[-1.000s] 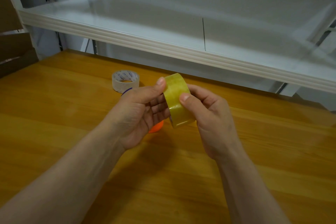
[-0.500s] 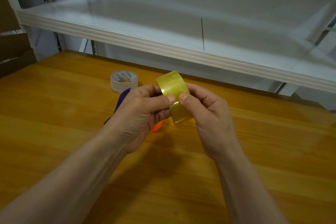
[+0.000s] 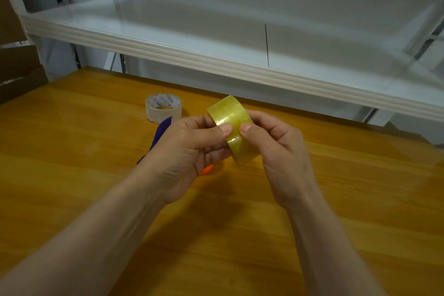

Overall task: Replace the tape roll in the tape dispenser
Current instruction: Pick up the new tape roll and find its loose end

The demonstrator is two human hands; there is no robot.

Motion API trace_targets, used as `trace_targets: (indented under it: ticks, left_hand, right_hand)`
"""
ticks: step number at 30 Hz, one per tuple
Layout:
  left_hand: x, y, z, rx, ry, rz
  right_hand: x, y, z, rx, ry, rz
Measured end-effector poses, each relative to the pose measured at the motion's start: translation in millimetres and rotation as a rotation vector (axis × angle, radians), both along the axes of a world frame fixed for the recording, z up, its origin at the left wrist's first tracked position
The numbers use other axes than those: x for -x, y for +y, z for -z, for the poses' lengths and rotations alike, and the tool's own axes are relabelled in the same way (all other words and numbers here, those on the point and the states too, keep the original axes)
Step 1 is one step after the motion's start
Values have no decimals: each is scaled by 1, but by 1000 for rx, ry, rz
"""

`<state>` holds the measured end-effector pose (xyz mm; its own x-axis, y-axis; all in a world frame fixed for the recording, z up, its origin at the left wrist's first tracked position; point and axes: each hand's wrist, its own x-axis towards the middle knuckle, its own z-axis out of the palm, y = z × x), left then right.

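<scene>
The yellow roll (image 3: 228, 113) is held up off the table, its band facing the camera, between both hands and just above the dispenser. The left hand (image 3: 187, 151) grips it from the left, thumb laid across the outer band and the other fingers curled against its side. The right hand (image 3: 283, 151) grips it from the right, thumb tip pressed on the band just beside the left thumb. Both sets of fingers (image 3: 260, 119) are clamped on the roll.

The two thumbs meeting on the glossy band suggest a hunt for the tape's loose end, though no end can be made out. The roll looks light and stiff, a firm ring. Its outer face is probably slick under a thumb and sticky once the end lifts. It seems best held by its side edges or through the core, which leaves the band free to peel.

The dispenser (image 3: 160, 136) shows only as a purple part and a bit of orange behind the left hand, lying on the table (image 3: 72, 163). A clear roll (image 3: 163, 108) lies flat just behind it. A white shelf (image 3: 216, 62) runs across above the table's far edge.
</scene>
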<state>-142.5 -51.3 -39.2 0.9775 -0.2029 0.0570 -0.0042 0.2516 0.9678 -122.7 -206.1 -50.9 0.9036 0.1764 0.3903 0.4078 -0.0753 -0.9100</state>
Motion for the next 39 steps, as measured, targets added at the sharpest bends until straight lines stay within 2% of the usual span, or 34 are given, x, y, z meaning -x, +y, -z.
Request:
trace_targets:
  ticks: [4,7,9,11,14,18,21,25,27,32,35,39]
  left_hand:
    - [-8,12,10,-180,-85,-123]
    - [-12,18,15,-286,-223,-243]
    - [-13,18,16,-340,-282,-232]
    - [-9,16,15,-418,-285,-130]
    - [-6,15,11,-399,-247,87]
    - [-7,17,13,-322,-170,164]
    - [-10,12,17,-262,-141,145]
    - [-8,4,19,-136,-125,67]
    - [-7,2,19,-79,-109,3]
    - [-9,2,18,-12,-84,-58]
    - [-14,1,26,-62,-126,-49]
    - [-13,-5,33,-129,-181,-52]
  right_hand:
    - [-3,-6,-3,-17,1,55]
    - [-3,-13,-7,7,-3,64]
    - [-4,-14,-7,39,-3,46]
    - [-4,-14,-5,78,-16,20]
    - [-3,-15,-3,69,-17,-4]
    - [-1,-17,-6,78,-64,-33]
    - [-3,-19,-5,129,-162,131]
    - [-5,-17,0,1,-215,444]
    - [-5,-15,0,-46,-176,492]
    - [-2,-3,0,-87,126,236]
    - [3,4,-1,-94,210,138]
    - [4,9,0,-85,261,136]
